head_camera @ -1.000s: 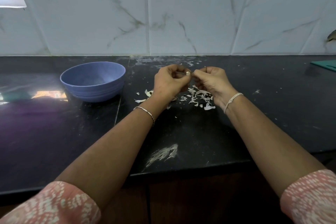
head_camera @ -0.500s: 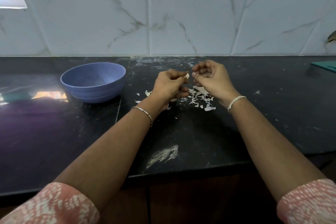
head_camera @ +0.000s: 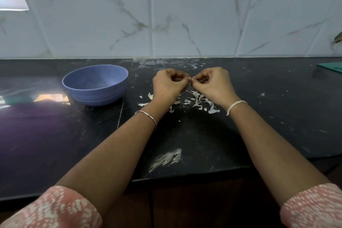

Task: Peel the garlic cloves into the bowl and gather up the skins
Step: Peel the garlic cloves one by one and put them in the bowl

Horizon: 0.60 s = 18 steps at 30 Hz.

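Observation:
My left hand [head_camera: 169, 84] and my right hand [head_camera: 212, 83] meet fingertip to fingertip above the dark counter, pinching a small pale garlic clove [head_camera: 190, 79] between them; the fingers hide most of it. Beneath and between the hands lies a scatter of white garlic skins [head_camera: 199, 101], with a few more flakes [head_camera: 146, 101] to the left of my left wrist. A blue bowl [head_camera: 96, 87] stands on the counter to the left of my left hand, about a hand's width away; I cannot see any contents.
The black counter [head_camera: 194, 135] carries a white smear [head_camera: 166, 159] near its front edge. A white marble-tiled wall [head_camera: 166, 24] backs it. A teal board's corner [head_camera: 331, 66] shows at the far right.
The hands, slightly apart half a second ago with the right one lifted, have closed together again at the fingertips on the clove. The bowl and skins have not moved.

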Available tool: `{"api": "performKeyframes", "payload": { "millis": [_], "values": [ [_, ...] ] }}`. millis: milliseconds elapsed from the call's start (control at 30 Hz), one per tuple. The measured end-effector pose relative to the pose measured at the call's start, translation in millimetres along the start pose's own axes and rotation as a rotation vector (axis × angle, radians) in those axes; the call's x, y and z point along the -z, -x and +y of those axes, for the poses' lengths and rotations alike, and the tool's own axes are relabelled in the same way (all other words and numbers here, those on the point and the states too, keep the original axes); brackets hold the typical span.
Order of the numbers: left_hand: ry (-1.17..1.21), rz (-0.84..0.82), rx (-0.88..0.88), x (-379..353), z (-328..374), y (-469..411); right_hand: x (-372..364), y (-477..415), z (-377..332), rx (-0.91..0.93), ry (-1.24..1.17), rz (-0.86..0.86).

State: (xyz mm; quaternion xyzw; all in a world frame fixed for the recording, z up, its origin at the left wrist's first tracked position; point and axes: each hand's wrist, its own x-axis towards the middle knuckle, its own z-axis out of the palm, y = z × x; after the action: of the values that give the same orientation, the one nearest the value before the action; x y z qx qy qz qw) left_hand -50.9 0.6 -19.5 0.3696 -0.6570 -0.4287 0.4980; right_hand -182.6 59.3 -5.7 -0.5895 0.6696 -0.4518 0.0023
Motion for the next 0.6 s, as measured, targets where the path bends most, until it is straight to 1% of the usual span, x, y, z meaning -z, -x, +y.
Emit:
{"api": "performKeyframes", "payload": {
  "millis": [100,233,300,467,600],
  "values": [
    [-0.05,0.003,-0.046,-0.5,0.8,1.2,-0.2,1.5,-1.1,0.04,0.06,-0.001],
    [-0.012,0.006,-0.024,0.3,-1.5,-2.3,-2.2,1.5,-2.4,0.08,0.09,0.001],
    [0.06,-0.012,0.021,0.8,-1.6,-2.8,-2.8,2.0,-3.1,0.089,0.101,0.012],
    [0.349,-0.094,0.154,1.8,5.9,2.4,-4.0,3.2,-4.6,0.107,0.126,0.019],
    [0.484,-0.179,0.265,7.9,10.9,1.5,1.1,-0.6,2.4,0.076,0.172,0.062]
  ]
}}
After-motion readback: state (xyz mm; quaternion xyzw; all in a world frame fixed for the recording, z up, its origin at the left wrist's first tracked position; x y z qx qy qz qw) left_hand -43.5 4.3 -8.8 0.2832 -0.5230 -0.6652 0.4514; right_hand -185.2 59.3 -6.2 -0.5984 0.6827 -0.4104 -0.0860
